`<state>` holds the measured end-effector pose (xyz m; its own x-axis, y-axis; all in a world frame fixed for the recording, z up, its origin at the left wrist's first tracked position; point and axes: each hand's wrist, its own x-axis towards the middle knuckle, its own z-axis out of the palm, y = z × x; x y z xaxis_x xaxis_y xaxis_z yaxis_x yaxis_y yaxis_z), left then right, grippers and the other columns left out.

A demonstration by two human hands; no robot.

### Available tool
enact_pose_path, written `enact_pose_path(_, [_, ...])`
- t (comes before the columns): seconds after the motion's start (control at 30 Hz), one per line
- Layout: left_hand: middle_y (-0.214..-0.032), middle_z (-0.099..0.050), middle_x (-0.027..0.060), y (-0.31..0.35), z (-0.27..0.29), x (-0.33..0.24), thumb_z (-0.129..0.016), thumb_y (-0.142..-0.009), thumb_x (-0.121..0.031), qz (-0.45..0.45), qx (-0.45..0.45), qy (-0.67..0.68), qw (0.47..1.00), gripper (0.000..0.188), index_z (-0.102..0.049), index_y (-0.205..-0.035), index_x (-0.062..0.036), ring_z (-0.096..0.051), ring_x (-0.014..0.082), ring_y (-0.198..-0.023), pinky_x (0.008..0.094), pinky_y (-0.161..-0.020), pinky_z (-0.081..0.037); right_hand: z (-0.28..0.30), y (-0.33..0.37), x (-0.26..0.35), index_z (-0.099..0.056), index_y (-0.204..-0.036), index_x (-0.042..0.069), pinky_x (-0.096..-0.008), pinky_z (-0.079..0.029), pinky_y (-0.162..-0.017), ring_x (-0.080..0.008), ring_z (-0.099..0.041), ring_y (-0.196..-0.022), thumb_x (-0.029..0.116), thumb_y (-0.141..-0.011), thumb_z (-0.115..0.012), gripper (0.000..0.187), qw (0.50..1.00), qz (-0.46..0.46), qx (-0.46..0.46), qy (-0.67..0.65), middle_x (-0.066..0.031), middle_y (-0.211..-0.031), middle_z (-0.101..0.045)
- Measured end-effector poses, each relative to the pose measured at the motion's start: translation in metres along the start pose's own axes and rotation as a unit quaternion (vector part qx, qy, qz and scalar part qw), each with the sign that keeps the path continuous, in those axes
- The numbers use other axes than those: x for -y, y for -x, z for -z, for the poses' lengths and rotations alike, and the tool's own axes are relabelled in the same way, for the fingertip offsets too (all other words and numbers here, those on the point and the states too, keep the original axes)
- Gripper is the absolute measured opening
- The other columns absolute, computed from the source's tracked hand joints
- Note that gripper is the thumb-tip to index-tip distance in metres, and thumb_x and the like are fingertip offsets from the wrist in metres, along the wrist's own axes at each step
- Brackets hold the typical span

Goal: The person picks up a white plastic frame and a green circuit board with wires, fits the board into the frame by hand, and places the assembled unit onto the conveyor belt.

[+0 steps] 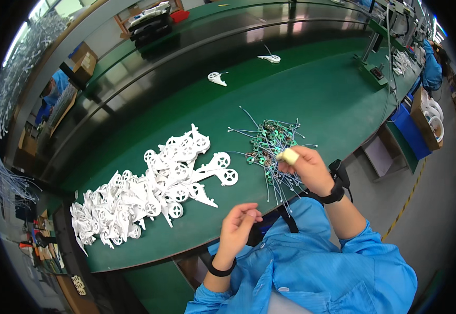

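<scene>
My right hand is raised over the near right side of a pile of small green circuit boards with thin grey wires. Its thumb and fingers are closed together, and a pale yellow cover or piece shows at the fingertips. Whether that is worn or held, and what is pinched, I cannot make out. Close to the bench's front edge, my left hand has its fingers curled in and the thumb against them, with nothing visible in the grip. A large heap of white plastic housings with spoked round ends lies left of the boards.
Two single white parts with wires, one left and one right, lie farther back on the green bench. A green bench press stands at the far right. Beside the bench are a blue bin and a cardboard box.
</scene>
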<state>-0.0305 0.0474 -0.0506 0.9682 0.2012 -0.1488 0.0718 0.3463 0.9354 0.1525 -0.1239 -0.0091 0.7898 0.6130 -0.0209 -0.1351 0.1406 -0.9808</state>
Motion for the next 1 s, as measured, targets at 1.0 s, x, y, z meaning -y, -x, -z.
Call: enact_pose_path(1.0, [-0.108,-0.053,0.0175,-0.052,0.019,-0.031,-0.067,-0.079,-0.004,-0.188,-0.099,-0.692,0.690,0.037,-0.057,-0.114,0.0005,-0.051,0.0341,-0.098,0.0427,-0.088,-0.044,-0.020,-0.059,-0.032,-0.060,-0.095,0.006,-0.0339,-0.046,-0.076,-0.0242,-0.057,-0.090,0.000,-0.078,-0.066,0.019,0.802,0.352,0.106,0.471,-0.0073,-0.097,-0.061])
